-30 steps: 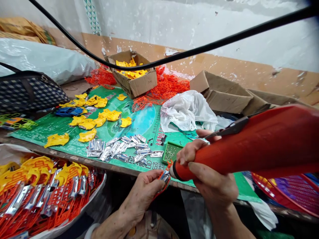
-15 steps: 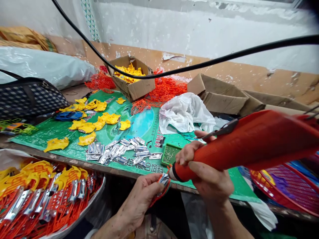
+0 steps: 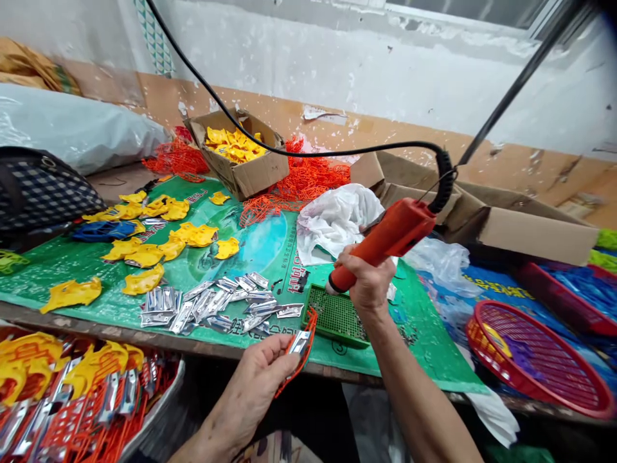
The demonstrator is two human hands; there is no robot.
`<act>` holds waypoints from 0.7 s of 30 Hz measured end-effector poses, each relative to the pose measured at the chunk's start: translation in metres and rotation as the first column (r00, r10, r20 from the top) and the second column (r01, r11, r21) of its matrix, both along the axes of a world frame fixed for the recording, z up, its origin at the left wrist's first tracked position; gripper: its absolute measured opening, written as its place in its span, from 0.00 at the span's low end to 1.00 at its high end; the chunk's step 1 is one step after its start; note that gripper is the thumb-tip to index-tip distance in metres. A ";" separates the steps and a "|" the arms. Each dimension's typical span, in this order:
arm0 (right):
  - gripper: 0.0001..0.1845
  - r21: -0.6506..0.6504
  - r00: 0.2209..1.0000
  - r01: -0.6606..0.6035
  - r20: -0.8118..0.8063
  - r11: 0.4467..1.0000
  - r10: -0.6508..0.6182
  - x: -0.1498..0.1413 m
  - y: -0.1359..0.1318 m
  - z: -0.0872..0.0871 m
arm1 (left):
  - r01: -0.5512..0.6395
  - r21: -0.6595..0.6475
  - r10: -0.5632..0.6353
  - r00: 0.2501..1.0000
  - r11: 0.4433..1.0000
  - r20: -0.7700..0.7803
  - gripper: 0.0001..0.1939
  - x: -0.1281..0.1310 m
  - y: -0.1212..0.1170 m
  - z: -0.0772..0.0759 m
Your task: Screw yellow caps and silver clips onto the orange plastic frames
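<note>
My left hand [image 3: 263, 373] pinches an orange plastic piece [image 3: 308, 341] with a shiny metal plate [image 3: 299, 342] on it, just in front of the table edge. My right hand [image 3: 369, 283] is wrapped round a red electric screwdriver [image 3: 385, 238], its pale tip pointing down-left over a green perforated tray [image 3: 337, 312]. Small screws appear to lie in the tray; the tip's exact contact with it cannot be told. Loose metal plates [image 3: 216, 302] lie in a heap left of the tray. Yellow plastic parts [image 3: 144, 256] are scattered farther left.
A black cable [image 3: 308, 154] runs from the screwdriver across the view. At lower left stands a sack of assembled pieces [image 3: 87, 392]. Behind are a cardboard box [image 3: 260, 173] of yellow parts, orange pieces [image 3: 313, 180] and a white cloth bag [image 3: 337, 218]. A red basket [image 3: 540, 360] sits right.
The screwdriver has lifted off the piece in my left hand and moved away over the green tray. My left hand still holds the piece, slightly farther left. The view has shifted right.
</note>
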State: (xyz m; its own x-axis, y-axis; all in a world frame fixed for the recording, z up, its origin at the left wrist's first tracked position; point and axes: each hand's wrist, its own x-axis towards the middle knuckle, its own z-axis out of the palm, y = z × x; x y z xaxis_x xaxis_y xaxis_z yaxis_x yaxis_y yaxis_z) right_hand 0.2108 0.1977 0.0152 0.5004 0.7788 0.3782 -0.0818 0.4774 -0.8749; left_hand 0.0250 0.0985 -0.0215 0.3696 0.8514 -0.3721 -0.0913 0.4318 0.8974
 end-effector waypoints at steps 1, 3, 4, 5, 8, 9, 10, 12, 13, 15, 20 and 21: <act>0.07 -0.003 1.000 -0.001 -0.004 1.000 0.001 -0.001 0.003 -0.003 | -0.005 -0.004 0.005 1.000 1.000 -0.004 0.16 0.000 0.001 -0.001; 0.07 -0.003 1.000 -0.007 -0.011 1.000 0.007 -0.001 0.007 -0.006 | -0.009 -0.020 0.009 1.000 1.000 -0.003 0.16 -0.001 0.002 -0.003; 0.07 -0.003 1.000 -0.010 -0.014 1.000 0.010 -0.002 0.008 -0.007 | -0.008 -0.028 0.008 1.000 1.000 0.002 0.16 0.000 0.002 -0.003; 0.07 -0.003 1.000 -0.014 -0.015 1.000 0.014 -0.002 0.010 -0.007 | -0.004 -0.037 0.004 1.000 0.999 0.007 0.16 0.000 0.002 -0.003; 0.06 -0.003 0.999 -0.036 -0.010 0.999 0.036 -0.002 0.013 -0.009 | 0.001 -0.055 0.000 1.000 0.998 0.024 0.15 0.000 0.003 -0.003; 0.06 -0.005 0.999 -0.040 -0.004 0.999 0.040 -0.001 0.013 -0.009 | -0.003 -0.057 0.005 1.000 0.998 0.029 0.15 0.000 0.003 -0.003; 0.06 -0.008 0.999 -0.042 0.002 0.999 0.042 -0.001 0.014 -0.010 | -0.009 -0.059 0.011 0.999 0.998 0.036 0.15 0.001 0.003 -0.003; 0.06 -0.017 0.999 -0.041 0.017 0.999 0.041 -0.001 0.014 -0.012 | -0.020 -0.059 0.023 0.998 0.998 0.058 0.16 0.001 0.003 -0.002; 0.06 -0.021 0.999 -0.038 0.023 0.999 0.039 -0.001 0.014 -0.012 | -0.024 -0.057 0.029 0.997 0.998 0.072 0.16 0.001 0.003 -0.001; 0.06 -0.028 0.999 -0.037 0.029 0.999 0.038 -0.001 0.014 -0.013 | -0.043 -0.045 0.047 0.995 0.998 0.083 0.17 0.002 0.004 0.002; 0.04 -0.032 0.998 -0.036 0.041 0.999 0.038 -0.002 0.012 -0.012 | -0.045 -0.026 0.044 0.999 0.999 -0.017 0.13 0.004 0.004 0.008; 0.04 -0.032 0.998 -0.034 0.042 0.999 0.035 -0.003 0.012 -0.012 | -0.033 -0.021 0.033 0.999 0.999 -0.040 0.13 0.004 0.004 0.008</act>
